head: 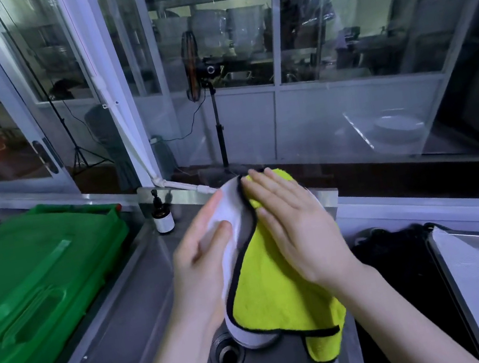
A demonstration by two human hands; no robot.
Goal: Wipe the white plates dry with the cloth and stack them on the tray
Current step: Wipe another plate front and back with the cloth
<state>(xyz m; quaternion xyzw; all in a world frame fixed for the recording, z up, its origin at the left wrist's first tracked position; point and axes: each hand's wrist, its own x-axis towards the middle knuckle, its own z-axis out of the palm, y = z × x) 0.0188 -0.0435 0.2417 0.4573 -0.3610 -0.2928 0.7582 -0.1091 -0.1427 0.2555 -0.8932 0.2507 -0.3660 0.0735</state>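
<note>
Left hand [201, 261] grips white plate [230, 211]; flat right hand [297, 225] presses yellow black-edged cloth [276, 290] on it

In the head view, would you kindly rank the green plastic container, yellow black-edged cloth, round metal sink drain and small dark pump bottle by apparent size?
1. Green plastic container.
2. Yellow black-edged cloth.
3. Round metal sink drain and small dark pump bottle look alike; the drain is partly covered, so I leave them tied.
</note>
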